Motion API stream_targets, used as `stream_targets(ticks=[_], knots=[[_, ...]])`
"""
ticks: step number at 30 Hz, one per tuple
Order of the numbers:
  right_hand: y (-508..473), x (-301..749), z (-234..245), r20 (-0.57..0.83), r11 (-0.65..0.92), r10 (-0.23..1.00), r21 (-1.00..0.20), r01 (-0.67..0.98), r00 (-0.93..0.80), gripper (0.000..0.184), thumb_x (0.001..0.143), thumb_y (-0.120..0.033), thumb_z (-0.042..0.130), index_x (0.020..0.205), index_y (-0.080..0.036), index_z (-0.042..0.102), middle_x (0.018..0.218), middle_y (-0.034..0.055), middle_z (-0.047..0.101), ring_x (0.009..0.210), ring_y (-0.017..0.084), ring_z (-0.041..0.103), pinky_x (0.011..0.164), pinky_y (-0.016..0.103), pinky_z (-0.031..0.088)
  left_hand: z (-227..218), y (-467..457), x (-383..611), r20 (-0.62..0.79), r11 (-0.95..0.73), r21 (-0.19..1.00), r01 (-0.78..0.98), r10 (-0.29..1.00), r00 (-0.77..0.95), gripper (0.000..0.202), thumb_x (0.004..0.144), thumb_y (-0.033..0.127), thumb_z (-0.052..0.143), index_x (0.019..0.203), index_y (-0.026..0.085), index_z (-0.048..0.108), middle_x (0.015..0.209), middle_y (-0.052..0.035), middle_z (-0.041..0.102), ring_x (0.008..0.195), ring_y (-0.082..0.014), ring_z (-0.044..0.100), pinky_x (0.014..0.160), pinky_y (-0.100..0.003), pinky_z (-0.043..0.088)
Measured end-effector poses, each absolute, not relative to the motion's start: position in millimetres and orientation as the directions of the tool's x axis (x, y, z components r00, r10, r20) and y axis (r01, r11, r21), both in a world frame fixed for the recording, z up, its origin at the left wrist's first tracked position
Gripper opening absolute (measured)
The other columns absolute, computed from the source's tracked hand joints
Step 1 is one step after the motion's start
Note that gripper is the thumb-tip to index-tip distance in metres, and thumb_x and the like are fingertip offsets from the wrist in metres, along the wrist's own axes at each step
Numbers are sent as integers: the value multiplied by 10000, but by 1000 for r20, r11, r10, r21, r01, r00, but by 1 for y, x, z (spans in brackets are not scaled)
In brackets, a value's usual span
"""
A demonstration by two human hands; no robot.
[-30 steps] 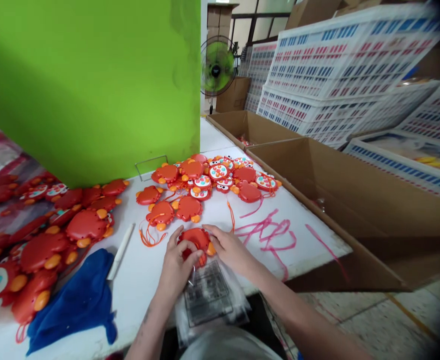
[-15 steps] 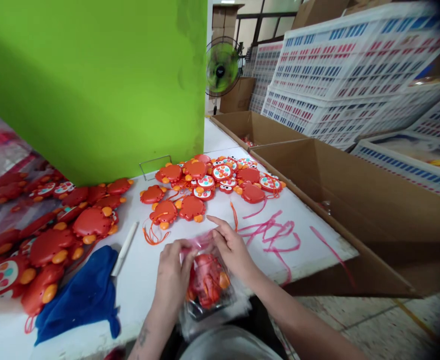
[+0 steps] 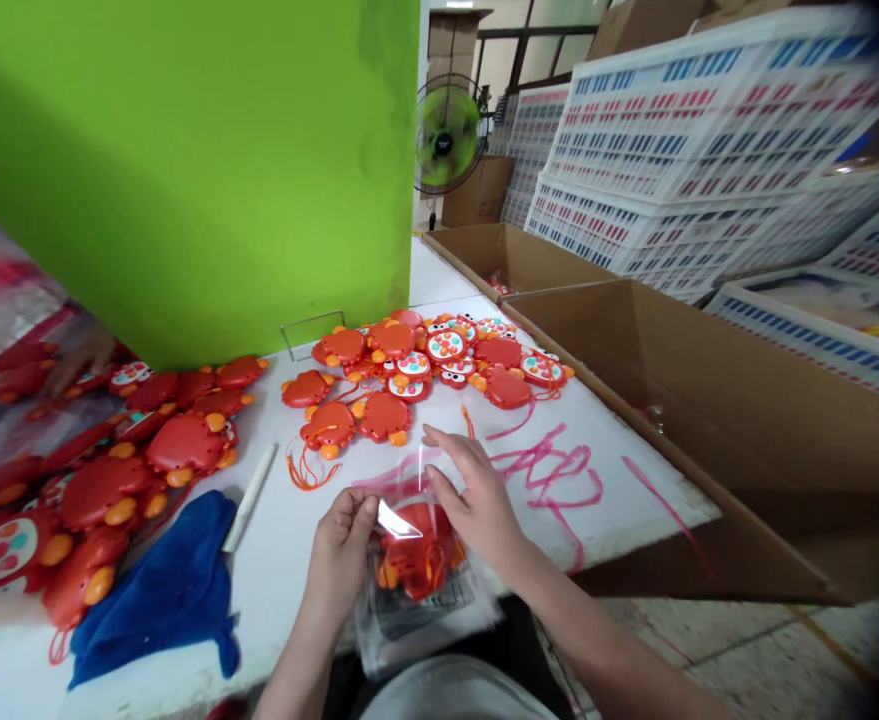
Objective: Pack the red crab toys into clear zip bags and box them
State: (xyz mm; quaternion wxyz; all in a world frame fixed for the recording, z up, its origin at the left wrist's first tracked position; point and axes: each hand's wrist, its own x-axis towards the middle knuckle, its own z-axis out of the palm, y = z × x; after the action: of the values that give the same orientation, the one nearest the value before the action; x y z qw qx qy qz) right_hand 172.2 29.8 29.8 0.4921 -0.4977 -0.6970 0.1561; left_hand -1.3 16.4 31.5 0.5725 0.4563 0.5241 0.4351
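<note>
A clear plastic bag [image 3: 439, 620] with a red crab-shaped toy [image 3: 420, 565] inside lies at the table's front edge, close against my body. My left hand [image 3: 340, 545] pinches the bag's upper left edge between thumb and fingers. Glare shows on the film just beside it. Over the bag's upper right side is my right hand [image 3: 480, 500], thumb and index finger apart, near or touching the raised clear flap. Orange cord shows with the toy in the bag. Beyond my hands lies a group of loose red crab toys [image 3: 384, 415], some showing white faces with coloured dots.
More crab toys [image 3: 109, 487] are heaped at left, where another person's hand [image 3: 90, 360] shows. A blue cloth [image 3: 165, 590] and white marker-like stick [image 3: 250, 498] lie nearby. A green panel [image 3: 199, 180] stands behind; cardboard boxes [image 3: 709, 400] and white crates [image 3: 634, 190] are right.
The bag's film has been pulled flatter and now shines. My right thumb and index finger have moved apart. Another person's hand has appeared at the left heap.
</note>
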Motion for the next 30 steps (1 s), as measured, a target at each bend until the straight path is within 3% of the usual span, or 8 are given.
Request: stream_targets(ticks=[4, 9, 15, 18, 21, 25, 27, 30], knots=[[28, 159, 44, 632, 611, 736, -467, 639, -243, 415, 884, -118, 487, 1282, -237, 486, 1031, 67, 655, 1023, 223, 529, 886, 399, 470, 35, 16, 4, -135, 120, 986, 114, 981, 137, 310, 825, 399, 503, 1001, 158, 588, 848, -53, 666, 684, -157, 582, 642, -275, 479], [27, 143, 52, 584, 713, 655, -267, 648, -480, 427, 917, -103, 413, 1340, -155, 416, 936, 72, 650, 858, 199, 557, 793, 346, 479, 40, 17, 2, 21, -101, 903, 418, 981, 191, 207, 834, 258, 414, 861, 154, 592, 786, -66, 671, 676, -181, 584, 657, -294, 452], [28, 146, 43, 571, 664, 671, -178, 726, -473, 444, 912, -126, 441, 1351, -184, 407, 827, 50, 629, 791, 198, 549, 746, 335, 460, 34, 21, 5, 24, -146, 859, 490, 969, 246, 208, 825, 233, 397, 819, 161, 592, 776, -78, 686, 636, -191, 591, 614, -294, 450], [31, 147, 36, 550, 619, 728, -271, 737, -410, 399, 870, -85, 461, 1256, -183, 493, 808, 50, 632, 777, 202, 541, 726, 335, 463, 27, 23, 8, 7, -148, 879, 454, 955, 297, 238, 837, 240, 393, 872, 160, 615, 843, -89, 702, 687, -199, 617, 654, -305, 469], [43, 157, 22, 510, 516, 826, -515, 685, -240, 383, 787, -33, 471, 1132, -180, 551, 865, 60, 639, 820, 196, 557, 737, 331, 479, 19, 26, 8, -28, -105, 915, 390, 947, 321, 273, 852, 300, 419, 950, 174, 642, 964, -92, 706, 867, -224, 641, 805, -341, 477], [74, 211, -1, 228, 170, 970, -876, 451, 78, 300, 696, -81, 499, 953, -199, 597, 835, 18, 655, 757, 157, 610, 709, 298, 502, 5, 32, 0, -195, 144, 967, 212, 951, 241, 357, 807, 420, 510, 1013, 159, 639, 933, -87, 710, 873, -230, 648, 808, -353, 496], [89, 249, -9, 165, 80, 973, -896, 437, 160, 147, 661, -135, 512, 770, -178, 601, 705, 11, 642, 660, 156, 612, 642, 290, 508, -2, 34, -5, -274, 266, 962, 63, 933, 234, 424, 772, 466, 564, 1041, 143, 617, 872, -80, 711, 786, -213, 653, 738, -336, 514], [101, 303, -15, 103, -24, 956, -904, 426, 273, 137, 641, -187, 475, 712, -165, 590, 607, 13, 622, 569, 155, 614, 576, 288, 522, -8, 35, -8, -328, 361, 929, -80, 904, 273, 488, 728, 499, 636, 1055, 138, 602, 849, -80, 711, 739, -195, 648, 696, -317, 520]])
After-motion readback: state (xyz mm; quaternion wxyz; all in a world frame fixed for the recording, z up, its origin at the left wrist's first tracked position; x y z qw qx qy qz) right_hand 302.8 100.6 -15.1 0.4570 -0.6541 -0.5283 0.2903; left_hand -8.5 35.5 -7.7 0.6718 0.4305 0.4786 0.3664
